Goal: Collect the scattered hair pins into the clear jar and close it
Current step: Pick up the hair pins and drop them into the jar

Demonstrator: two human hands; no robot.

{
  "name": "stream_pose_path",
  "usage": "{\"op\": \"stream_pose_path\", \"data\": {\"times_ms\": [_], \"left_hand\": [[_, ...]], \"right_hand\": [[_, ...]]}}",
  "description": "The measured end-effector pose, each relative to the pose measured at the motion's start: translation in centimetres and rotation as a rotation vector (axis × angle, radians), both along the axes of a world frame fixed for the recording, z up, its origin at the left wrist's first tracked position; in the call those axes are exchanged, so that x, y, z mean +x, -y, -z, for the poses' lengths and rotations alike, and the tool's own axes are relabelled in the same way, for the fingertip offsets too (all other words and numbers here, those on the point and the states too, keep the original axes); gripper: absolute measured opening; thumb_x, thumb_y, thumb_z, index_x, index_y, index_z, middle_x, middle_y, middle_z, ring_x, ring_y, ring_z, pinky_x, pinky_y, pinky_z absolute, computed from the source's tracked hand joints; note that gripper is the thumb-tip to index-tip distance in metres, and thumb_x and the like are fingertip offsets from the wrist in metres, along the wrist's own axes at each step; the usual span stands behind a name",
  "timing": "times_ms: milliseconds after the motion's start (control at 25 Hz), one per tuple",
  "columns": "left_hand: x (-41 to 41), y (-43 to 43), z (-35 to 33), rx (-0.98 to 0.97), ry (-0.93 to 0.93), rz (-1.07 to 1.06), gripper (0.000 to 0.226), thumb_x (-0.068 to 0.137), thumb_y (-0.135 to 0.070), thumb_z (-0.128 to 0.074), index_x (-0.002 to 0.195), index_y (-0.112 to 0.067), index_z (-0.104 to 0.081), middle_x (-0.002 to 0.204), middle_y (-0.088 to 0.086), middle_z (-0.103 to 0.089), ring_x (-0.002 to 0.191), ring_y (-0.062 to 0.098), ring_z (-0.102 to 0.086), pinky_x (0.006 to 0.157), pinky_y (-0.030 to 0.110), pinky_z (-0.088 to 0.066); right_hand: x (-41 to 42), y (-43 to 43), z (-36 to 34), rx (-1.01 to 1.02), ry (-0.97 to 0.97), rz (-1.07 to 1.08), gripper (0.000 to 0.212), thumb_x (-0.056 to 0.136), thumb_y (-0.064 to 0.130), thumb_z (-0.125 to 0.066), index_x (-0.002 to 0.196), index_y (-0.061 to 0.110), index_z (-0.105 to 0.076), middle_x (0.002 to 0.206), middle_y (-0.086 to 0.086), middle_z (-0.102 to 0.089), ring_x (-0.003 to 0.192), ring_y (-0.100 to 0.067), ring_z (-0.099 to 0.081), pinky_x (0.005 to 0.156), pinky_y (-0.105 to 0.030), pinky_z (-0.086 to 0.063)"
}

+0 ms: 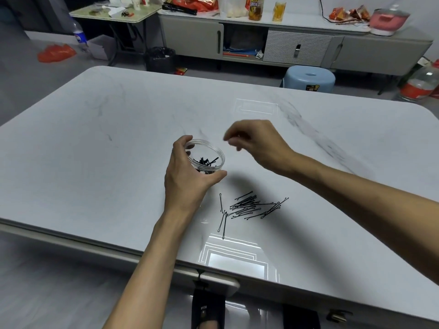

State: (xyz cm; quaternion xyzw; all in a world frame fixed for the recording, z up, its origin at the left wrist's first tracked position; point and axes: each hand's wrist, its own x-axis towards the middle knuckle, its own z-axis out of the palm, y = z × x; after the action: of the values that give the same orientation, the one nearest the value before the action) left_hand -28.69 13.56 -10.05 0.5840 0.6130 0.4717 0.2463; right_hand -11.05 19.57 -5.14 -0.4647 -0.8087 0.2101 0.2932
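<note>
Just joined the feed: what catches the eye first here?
The left hand grips the open clear jar mid-table, black pins lying inside. A loose heap of hair pins lies on the white table nearer the person. The blurred right hand hovers beside the jar's mouth.

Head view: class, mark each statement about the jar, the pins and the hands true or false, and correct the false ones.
1. The left hand grips the clear jar. True.
2. The jar is closed with a lid. False: its top is open.
3. Some hair pins lie inside the jar. True.
4. The table holds no more pins. False: a pile lies on it, nearer the person than the jar.
</note>
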Motion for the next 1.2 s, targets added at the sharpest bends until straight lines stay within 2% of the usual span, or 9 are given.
{"op": "stream_pose_path", "data": {"times_ms": [160,240,400,520,680,760,920,1040,1200], "left_hand": [[-0.4,0.1,0.0,-0.003,0.019,-0.011,0.092,0.056,-0.031,-0.090,0.134,-0.027,-0.039,0.126,-0.012,-0.052,0.109,0.008,-0.050,0.086,0.022,-0.040],[-0.4,0.1,0.0,-0.006,0.018,-0.007,0.092,0.057,-0.031,-0.090,0.134,-0.027,-0.039,0.127,-0.012,-0.052,0.109,0.007,-0.050,0.087,0.023,-0.041],[-0.2,0.1,-0.1,-0.011,0.006,-0.004,0.092,0.057,-0.032,-0.090,0.134,-0.027,-0.039,0.127,-0.012,-0.052,0.109,0.007,-0.050,0.087,0.022,-0.041],[-0.3,0.1,-0.1,-0.005,-0.004,-0.013,0.092,0.058,-0.032,-0.089,0.135,-0.025,-0.039,0.127,-0.010,-0.052,0.110,0.007,-0.050,0.088,0.022,-0.041],[-0.3,0.0,-0.1,-0.006,-0.012,-0.019,0.094,0.056,-0.033,-0.089,0.135,-0.024,-0.039,0.128,-0.010,-0.052,0.110,0.007,-0.050,0.089,0.023,-0.041],[-0.3,0.0,-0.1,-0.007,-0.011,-0.017,0.093,0.057,-0.032,-0.089,0.135,-0.024,-0.039,0.128,-0.009,-0.052,0.110,0.007,-0.050,0.089,0.022,-0.041],[-0.3,0.0,-0.2,-0.008,0.004,-0.024,0.092,0.058,-0.031,-0.089,0.134,-0.025,-0.039,0.128,-0.010,-0.052,0.110,0.007,-0.051,0.087,0.021,-0.040],[-0.5,0.1,-0.3,-0.017,0.017,-0.034,0.092,0.058,-0.030,-0.089,0.135,-0.026,-0.039,0.129,-0.009,-0.052,0.112,0.009,-0.051,0.089,0.024,-0.042],[-0.7,0.1,-0.4,-0.027,0.033,-0.051,0.092,0.059,-0.030,-0.089,0.135,-0.026,-0.038,0.131,-0.008,-0.053,0.113,0.010,-0.051,0.091,0.030,-0.045]], "right_hand": [[2.6,1.7,4.5,-0.241,0.482,-0.090,0.010,0.080,0.012,-0.073,0.089,0.016,-0.074,0.082,0.006,-0.066,0.077,-0.010,-0.059,0.075,-0.026,-0.048],[2.8,2.5,6.2,-0.301,0.490,-0.072,0.010,0.080,0.009,-0.069,0.085,0.018,-0.071,0.082,0.008,-0.063,0.079,-0.013,-0.060,0.075,-0.028,-0.050],[2.1,2.4,7.1,-0.062,0.588,-0.204,0.020,0.082,0.002,-0.056,0.082,0.022,-0.059,0.084,0.007,-0.054,0.079,-0.017,-0.052,0.066,-0.033,-0.047],[0.5,2.4,7.4,0.083,0.600,-0.369,0.018,0.084,0.004,-0.061,0.089,0.021,-0.060,0.092,0.004,-0.059,0.086,-0.019,-0.053,0.065,-0.037,-0.048],[-0.6,2.1,7.4,0.004,0.491,-0.382,0.036,0.077,0.001,-0.071,0.102,0.025,-0.063,0.102,0.005,-0.061,0.086,-0.009,-0.054,0.067,-0.032,-0.051],[-0.6,2.1,7.3,-0.002,0.513,-0.409,0.028,0.078,0.004,-0.068,0.094,0.026,-0.064,0.097,0.006,-0.060,0.081,-0.004,-0.049,0.067,-0.033,-0.051],[-0.6,2.5,7.6,0.100,0.605,-0.443,0.017,0.085,0.001,-0.055,0.093,0.016,-0.062,0.096,-0.003,-0.059,0.093,-0.023,-0.054,0.071,-0.040,-0.049],[-0.9,3.3,7.9,0.102,0.558,-0.416,0.017,0.088,0.000,-0.051,0.095,0.014,-0.060,0.091,-0.003,-0.060,0.086,-0.021,-0.052,0.070,-0.032,-0.043],[-1.6,4.8,7.9,-0.099,0.408,-0.552,0.012,0.087,0.001,-0.061,0.090,0.013,-0.063,0.084,0.004,-0.060,0.080,-0.008,-0.047,0.069,-0.015,-0.036]]}}
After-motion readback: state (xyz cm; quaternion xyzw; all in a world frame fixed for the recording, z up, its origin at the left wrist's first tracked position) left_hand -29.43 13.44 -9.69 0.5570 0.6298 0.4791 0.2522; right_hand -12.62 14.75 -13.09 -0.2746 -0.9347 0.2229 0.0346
